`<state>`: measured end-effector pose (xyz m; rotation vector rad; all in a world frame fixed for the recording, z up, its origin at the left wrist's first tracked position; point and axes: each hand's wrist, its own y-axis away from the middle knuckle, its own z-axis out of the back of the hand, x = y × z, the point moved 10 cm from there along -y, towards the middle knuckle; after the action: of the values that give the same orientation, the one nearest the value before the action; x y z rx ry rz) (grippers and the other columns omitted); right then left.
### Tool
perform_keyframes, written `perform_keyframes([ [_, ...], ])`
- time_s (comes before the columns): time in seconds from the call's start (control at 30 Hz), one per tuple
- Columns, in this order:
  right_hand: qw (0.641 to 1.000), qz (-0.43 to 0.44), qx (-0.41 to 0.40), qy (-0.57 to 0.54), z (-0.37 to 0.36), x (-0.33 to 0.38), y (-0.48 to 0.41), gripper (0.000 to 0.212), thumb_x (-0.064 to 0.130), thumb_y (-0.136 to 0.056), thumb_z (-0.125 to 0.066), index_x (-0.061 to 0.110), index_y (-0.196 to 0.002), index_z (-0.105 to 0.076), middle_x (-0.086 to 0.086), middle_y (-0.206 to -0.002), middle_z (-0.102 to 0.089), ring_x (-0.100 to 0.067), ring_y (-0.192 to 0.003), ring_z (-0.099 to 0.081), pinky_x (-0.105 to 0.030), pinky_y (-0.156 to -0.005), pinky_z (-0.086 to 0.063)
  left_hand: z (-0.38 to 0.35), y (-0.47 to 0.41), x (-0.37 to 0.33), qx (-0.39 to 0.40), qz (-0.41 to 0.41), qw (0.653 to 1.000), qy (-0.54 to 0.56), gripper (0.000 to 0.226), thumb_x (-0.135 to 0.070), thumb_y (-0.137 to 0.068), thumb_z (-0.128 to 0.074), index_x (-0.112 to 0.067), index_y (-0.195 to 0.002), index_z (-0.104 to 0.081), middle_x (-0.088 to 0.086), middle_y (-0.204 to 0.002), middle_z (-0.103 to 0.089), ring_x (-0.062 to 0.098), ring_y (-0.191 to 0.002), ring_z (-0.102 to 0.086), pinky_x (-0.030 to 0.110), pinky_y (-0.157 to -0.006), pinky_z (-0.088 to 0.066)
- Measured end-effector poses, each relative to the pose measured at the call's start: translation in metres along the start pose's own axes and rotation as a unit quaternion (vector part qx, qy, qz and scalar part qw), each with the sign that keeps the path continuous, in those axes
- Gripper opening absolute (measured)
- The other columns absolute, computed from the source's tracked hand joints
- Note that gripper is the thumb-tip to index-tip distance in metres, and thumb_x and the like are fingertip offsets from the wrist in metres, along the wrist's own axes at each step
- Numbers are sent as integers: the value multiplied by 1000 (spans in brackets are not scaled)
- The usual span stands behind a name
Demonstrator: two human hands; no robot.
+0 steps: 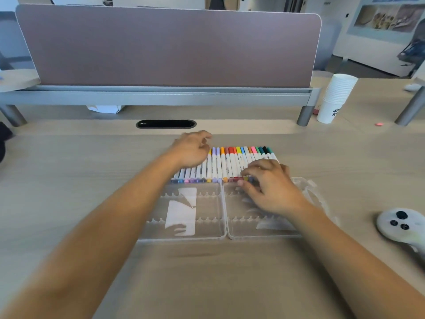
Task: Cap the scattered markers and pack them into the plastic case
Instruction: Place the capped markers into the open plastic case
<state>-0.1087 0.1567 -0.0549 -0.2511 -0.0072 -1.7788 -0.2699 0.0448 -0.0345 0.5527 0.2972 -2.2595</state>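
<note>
Blur softens the head view's lower half, where both forearms run off the bottom edge. The left hand [193, 149] lies knuckles-up with curled fingers over the left end of the markers [230, 162]. It hides those barrels, and whether it grips any cannot be told. The right hand [270, 184] covers the near ends of the right-side markers and part of the plastic case [184, 237].

On the desk [69, 169], a stack of paper cups [335, 97] stands at 2 o'clock from the case. A white controller [400, 224] lies at 3 o'clock, clipped by the frame edge. At 12 o'clock a mauve divider panel [167, 47] rises behind a dark cable slot [166, 123].

The markers lie side by side in one row, just beyond the far rim of the case at 12 o'clock. The case lies open with both clear halves flat. At the right half's far rim, the right hand's thumb and forefinger pinch the coloured near ends of the markers.
</note>
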Motion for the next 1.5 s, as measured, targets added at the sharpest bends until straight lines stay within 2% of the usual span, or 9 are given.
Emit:
perform_keyframes([
  [0.17, 1000, 14, 4, -19, -11, 5, 8, 41, 55, -98, -39, 35, -128, -57, 12, -134, -48, -14, -128, -36, -40, -110, -22, -7, -25, 23, 45, 33, 997, -50, 54, -3, -91, -47, -24, -141, -49, 2, -144, -51, 22, -131, -47, 37, -108, -40],
  [0.27, 1000, 11, 2, -27, -13, 3, 7, 40, 54, -98, -38, 35, -127, -57, 12, -133, -48, -13, -127, -37, -40, -111, -22, -15, -34, 26, 39, 34, 993, -105, 51, -9, -93, -49, -22, -143, -48, 1, -147, -48, 23, -133, -45, 39, -110, -39],
  [0.53, 999, -3, -30, -24, -9, 3, 11, 40, 53, -96, -43, 32, -125, -60, 9, -132, -50, -16, -125, -40, -40, -107, -25, -49, -74, -45, 52, -44, 996, -50, 40, -38, -100, -45, -25, -137, -53, 0, -144, -50, 22, -131, -46, 41, -109, -40],
  [0.67, 990, -109, -94, 12, 9, -28, 16, 38, 46, -96, -43, 24, -119, -64, 0, -127, -57, -25, -117, -49, -44, -100, -33, -78, -94, -99, 72, -86, 992, -58, 40, -40, -98, -45, -27, -133, -57, -1, -143, -52, 24, -131, -46, 44, -109, -38],
  [0.77, 978, -192, -83, 19, 10, -62, 25, 39, 46, -97, -42, 22, -121, -62, -1, -127, -56, -28, -117, -48, -43, -98, -33, -97, -102, -116, 91, -88, 986, -108, 42, -40, -98, -44, -27, -137, -54, 3, -146, -47, 31, -134, -39, 46, -110, -34],
  [0.9, 974, -209, -86, -29, 8, -75, 29, 43, 50, -95, -47, 22, -127, -58, -2, -128, -54, -29, -117, -47, -43, -98, -33, -105, -102, -117, 90, -78, 979, -168, 39, -44, -97, -42, -29, -128, -59, 10, -135, -45, 35, -126, -34, 45, -99, -32],
  [1.17, 976, -202, -74, -15, 4, -72, 31, 45, 50, -92, -49, 25, -128, -57, 0, -129, -52, -28, -121, -44, -42, -102, -30, -93, -99, -110, 59, -49, 992, -102, 32, -45, -95, -44, -27, -108, -67, 4, -117, -53, 31, -116, -36, 39, -83, -27],
  [1.33, 977, -197, -70, -33, 4, -72, 30, 43, 49, -92, -49, 26, -128, -57, 2, -131, -53, -25, -122, -45, -42, -103, -30, -74, -96, -107, 12, -22, 993, 115, 13, -37, -91, -59, -27, -95, -66, -5, -106, -67, 18, -105, -59, 36, -92, -48],
  [1.5, 976, -194, -78, -59, 6, -71, 30, 40, 47, -93, -49, 26, -125, -60, 3, -128, -55, -24, -119, -48, -43, -102, -31, -70, -86, -102, 17, 32, 916, 399, 7, -16, -92, -66, -13, -98, -66, 9, -101, -72, 23, -92, -72, 41, -88, -58],
])
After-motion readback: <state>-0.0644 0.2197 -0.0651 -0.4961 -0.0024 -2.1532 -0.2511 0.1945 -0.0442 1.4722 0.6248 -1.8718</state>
